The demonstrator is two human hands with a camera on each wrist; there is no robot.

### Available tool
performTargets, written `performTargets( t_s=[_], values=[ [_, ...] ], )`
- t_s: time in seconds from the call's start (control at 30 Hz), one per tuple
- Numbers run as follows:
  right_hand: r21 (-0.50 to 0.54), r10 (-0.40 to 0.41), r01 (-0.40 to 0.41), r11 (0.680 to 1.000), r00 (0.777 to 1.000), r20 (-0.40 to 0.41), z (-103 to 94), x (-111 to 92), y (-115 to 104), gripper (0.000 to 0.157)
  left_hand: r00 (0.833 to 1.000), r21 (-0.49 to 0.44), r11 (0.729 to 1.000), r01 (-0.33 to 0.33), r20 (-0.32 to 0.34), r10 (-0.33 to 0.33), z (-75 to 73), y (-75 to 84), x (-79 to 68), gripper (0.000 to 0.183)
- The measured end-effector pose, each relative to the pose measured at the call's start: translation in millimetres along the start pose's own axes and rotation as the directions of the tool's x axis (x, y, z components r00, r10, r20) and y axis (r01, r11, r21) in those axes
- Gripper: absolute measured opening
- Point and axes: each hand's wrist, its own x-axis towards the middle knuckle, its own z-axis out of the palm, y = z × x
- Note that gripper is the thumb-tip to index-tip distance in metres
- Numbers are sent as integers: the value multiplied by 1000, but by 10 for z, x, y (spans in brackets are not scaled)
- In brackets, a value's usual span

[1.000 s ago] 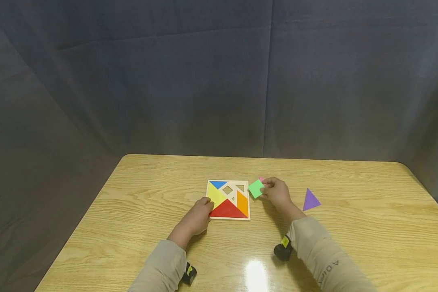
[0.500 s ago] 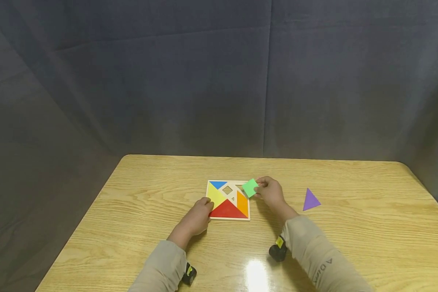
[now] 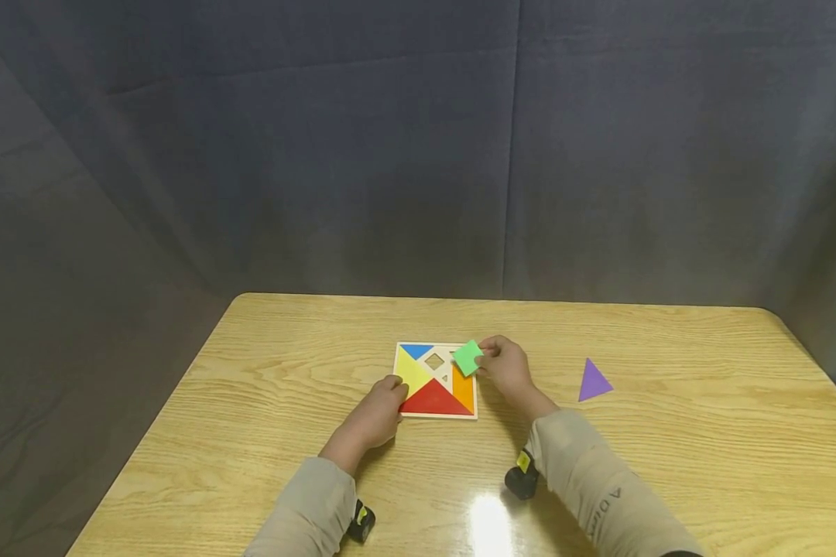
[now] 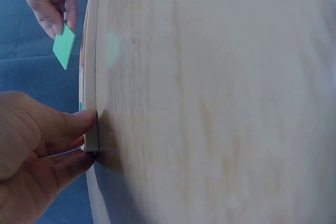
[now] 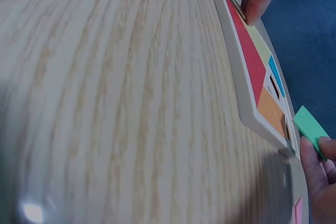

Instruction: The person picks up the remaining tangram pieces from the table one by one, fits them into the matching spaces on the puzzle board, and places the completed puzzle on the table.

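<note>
A square wooden tangram board (image 3: 437,418) lies on the table with yellow, red, blue and orange pieces set in it. My left hand (image 3: 378,412) grips its lower left corner; in the left wrist view the thumb presses on the board's edge (image 4: 91,77) with fingers on the other side. Between thumb and fingers my right hand (image 3: 512,370) pinches a green square piece (image 3: 468,358), raised over the board's upper right part. That piece covers most of one recess. A diamond-shaped recess (image 3: 434,361) shows bare beside it.
To the right of the right hand a purple triangle piece (image 3: 594,381) lies on the wooden table (image 3: 704,425). Part of a pink piece (image 5: 298,211) shows on the table in the right wrist view. A dark curtain (image 3: 418,155) hangs behind the table.
My right hand has carried the green square leftward, from beside the board to above its upper right part. The left hand and the board have stayed put.
</note>
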Motion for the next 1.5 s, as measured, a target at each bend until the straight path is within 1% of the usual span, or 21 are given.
performTargets(
  t_s=[0.2,0.33,0.47,0.63,0.9,1.1,1.33,1.5],
  values=[
    [1,-18,18,1000,1000,-20,71,-6,-38,20,1000,6,1000,2,-6,-2,-2,-7,8,25],
    [-19,-36,36,999,999,-34,114,-23,-64,20,1000,1,1000,0,-10,0,2,-6,9,24],
    [-32,-49,48,998,998,-31,142,-29,-60,19,1000,-3,1000,-9,-16,9,9,-4,6,22],
    [-8,-38,38,999,999,-18,179,-6,-31,20,1000,-5,1000,-20,-23,19,8,-4,-1,21],
    [-4,-43,43,999,999,-12,250,19,-31,19,1000,2,1000,-14,-20,14,-4,3,-3,22],
    [-25,-52,52,998,999,-12,294,16,-31,18,1000,8,1000,-11,-20,11,10,-6,9,24],
    [-57,-85,84,995,996,-19,329,26,-19,18,999,1,1000,-15,-28,15,6,-2,-6,24],
    [-79,-87,86,993,996,-12,354,28,-3,16,1000,-3,1000,-9,-20,9,2,4,-9,24]
  ],
)
